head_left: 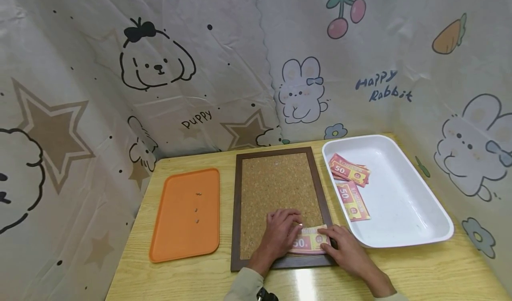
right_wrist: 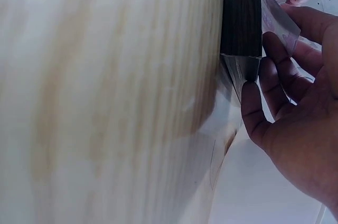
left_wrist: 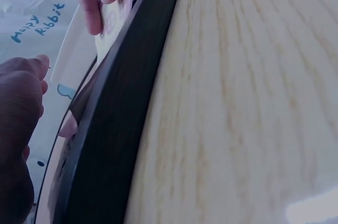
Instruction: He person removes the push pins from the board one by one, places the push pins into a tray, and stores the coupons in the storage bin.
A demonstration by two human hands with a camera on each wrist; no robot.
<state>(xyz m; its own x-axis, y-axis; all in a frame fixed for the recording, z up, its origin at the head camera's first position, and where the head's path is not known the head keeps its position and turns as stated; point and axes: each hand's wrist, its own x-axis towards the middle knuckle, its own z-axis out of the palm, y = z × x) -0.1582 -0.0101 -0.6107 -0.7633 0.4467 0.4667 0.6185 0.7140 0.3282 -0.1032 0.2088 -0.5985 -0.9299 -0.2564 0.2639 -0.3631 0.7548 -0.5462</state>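
Note:
A pink-and-yellow paper coupon (head_left: 307, 242) printed with "50" lies at the lower right of a cork board (head_left: 278, 185) with a dark wooden frame. My right hand (head_left: 347, 251) pinches the coupon's right end between thumb and fingers, beside the frame's right edge; in the right wrist view the coupon (right_wrist: 281, 26) tilts up off the frame. Over the coupon's left part, my left hand (head_left: 280, 232) pinches a small pin (left_wrist: 49, 67), its thin tip sticking out past the fingertips. That hand hides the coupon's left end.
An orange tray (head_left: 176, 221) on the left holds several small metal pins (head_left: 196, 210). To the right, a white basin (head_left: 400, 203) contains more coupons (head_left: 354, 201) along its left side. Patterned cloth (head_left: 224, 61) hangs behind the wooden table (head_left: 132, 274).

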